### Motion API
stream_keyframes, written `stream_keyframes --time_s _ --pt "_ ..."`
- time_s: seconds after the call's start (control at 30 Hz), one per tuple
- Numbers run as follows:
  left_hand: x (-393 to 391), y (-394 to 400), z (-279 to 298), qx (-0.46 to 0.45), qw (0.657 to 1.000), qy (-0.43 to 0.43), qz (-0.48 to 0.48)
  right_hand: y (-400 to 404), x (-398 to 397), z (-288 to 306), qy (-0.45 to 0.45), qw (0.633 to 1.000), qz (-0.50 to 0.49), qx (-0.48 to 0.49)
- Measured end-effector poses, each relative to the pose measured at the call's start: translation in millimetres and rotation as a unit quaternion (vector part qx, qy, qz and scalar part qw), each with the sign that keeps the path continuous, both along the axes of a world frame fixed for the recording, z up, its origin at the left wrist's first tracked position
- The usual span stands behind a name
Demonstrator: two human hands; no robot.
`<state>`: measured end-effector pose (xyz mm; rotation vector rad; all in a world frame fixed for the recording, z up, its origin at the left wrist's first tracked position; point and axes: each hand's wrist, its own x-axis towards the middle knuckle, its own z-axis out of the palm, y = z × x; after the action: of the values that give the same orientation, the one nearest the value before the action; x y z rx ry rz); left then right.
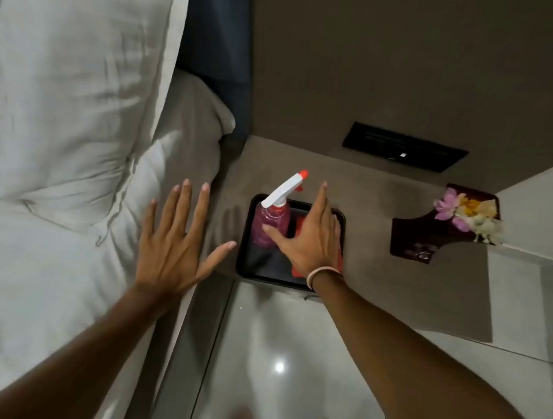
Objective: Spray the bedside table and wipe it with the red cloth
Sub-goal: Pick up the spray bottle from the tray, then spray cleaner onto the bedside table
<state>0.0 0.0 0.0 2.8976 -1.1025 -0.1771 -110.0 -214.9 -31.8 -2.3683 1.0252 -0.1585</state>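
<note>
Bedside table [372, 199], black tray [245, 240], spray bottle [272, 219], red cloth [302, 226], no readable labels

We see a white pillow [68, 58] on the bed [37, 268] at left, a black tray [247, 240], a dark dish [413, 238] with flowers [467, 212] (pink, yellow, white) at right, a black wall panel [404, 148], and glossy floor tiles [285, 365] below.
</note>
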Motion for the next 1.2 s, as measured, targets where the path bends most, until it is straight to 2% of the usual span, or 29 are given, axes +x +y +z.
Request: stream_keyframes --time_s 0.1,0.23,0.33,0.57,0.7,0.83,0.9,1.2 --pt "4 3 -16 -0.011 1.0 -0.012 -0.011 17 37 -19 -0.108 0.987 -0.052 0.107" --pt "3 8 -28 -0.038 0.998 -0.036 -0.031 21 57 -41 -0.228 0.95 -0.13 0.17" --pt "4 7 -24 -0.04 0.998 -0.035 -0.031 11 62 -45 -0.284 0.925 -0.15 0.203" --pt "-16 -20 -17 -0.02 0.999 -0.012 -0.04 -16 -1 -1 -0.363 0.898 -0.189 0.165" --pt "-55 -65 -17 -0.014 0.996 -0.014 -0.087 -30 -88 12 -0.348 0.908 -0.167 0.163" --pt "-97 -97 -30 -0.013 0.988 -0.034 -0.151 -53 -175 4 -0.284 0.907 -0.236 0.203" --pt "-118 -107 -36 -0.004 0.982 -0.037 -0.185 -60 -212 -4 -0.248 0.91 -0.271 0.189" --pt "-162 -121 -44 0.031 0.98 -0.005 -0.194 -71 -269 -34 -0.138 0.922 -0.309 0.189"
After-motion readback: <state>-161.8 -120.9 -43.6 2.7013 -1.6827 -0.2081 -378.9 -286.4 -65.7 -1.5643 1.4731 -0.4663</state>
